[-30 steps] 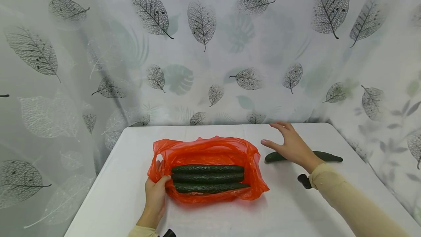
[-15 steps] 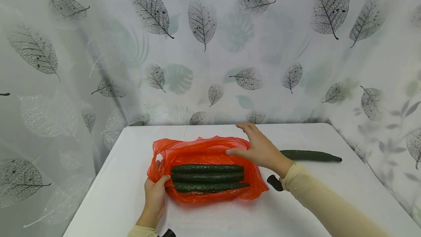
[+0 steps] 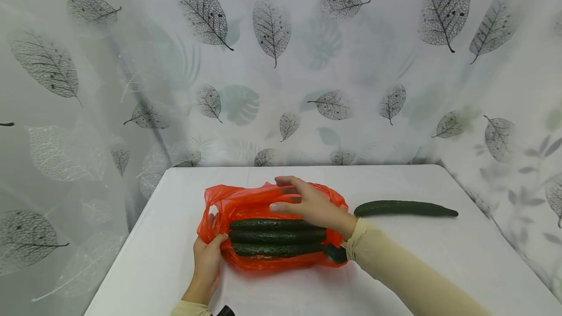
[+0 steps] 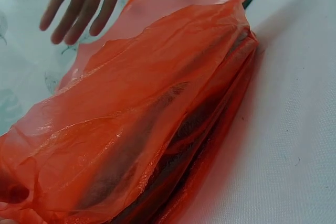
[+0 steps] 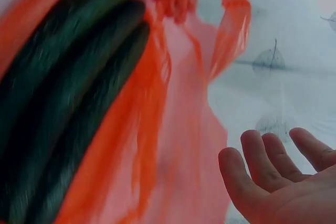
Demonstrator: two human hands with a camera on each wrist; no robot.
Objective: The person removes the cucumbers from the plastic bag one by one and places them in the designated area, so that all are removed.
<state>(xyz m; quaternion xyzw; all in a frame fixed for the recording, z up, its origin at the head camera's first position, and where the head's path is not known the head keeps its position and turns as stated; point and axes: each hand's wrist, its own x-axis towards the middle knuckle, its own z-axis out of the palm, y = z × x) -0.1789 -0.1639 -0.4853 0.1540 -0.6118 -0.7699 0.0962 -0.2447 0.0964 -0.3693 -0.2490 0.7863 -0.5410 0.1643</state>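
Three dark green cucumbers (image 3: 272,236) lie side by side in a red plastic bag (image 3: 248,203), its mouth spread toward the camera. My left hand (image 3: 207,265) grips the bag's left edge, thumb in front and fingers partly hidden behind the film. Over the bag's right half hovers my right hand (image 3: 313,205), fingers spread, nothing in it. In the right wrist view that same hand (image 5: 278,187) shows bent, separated fingers beside the film, with the cucumbers (image 5: 68,77) at left. The left wrist view shows the bag's outside (image 4: 115,108), dark shapes showing through.
One more cucumber (image 3: 406,207) lies on the white table (image 3: 395,179), right of the bag and beyond the right sleeve (image 3: 391,262). Behind the table hangs a leaf-patterned curtain (image 3: 272,82). A black wrist device (image 3: 335,253) overlaps the bag's lower right corner.
My right hand has moved left, from above the loose cucumber to over the bag, its fingers still spread. The left hand and the bag have stayed put.
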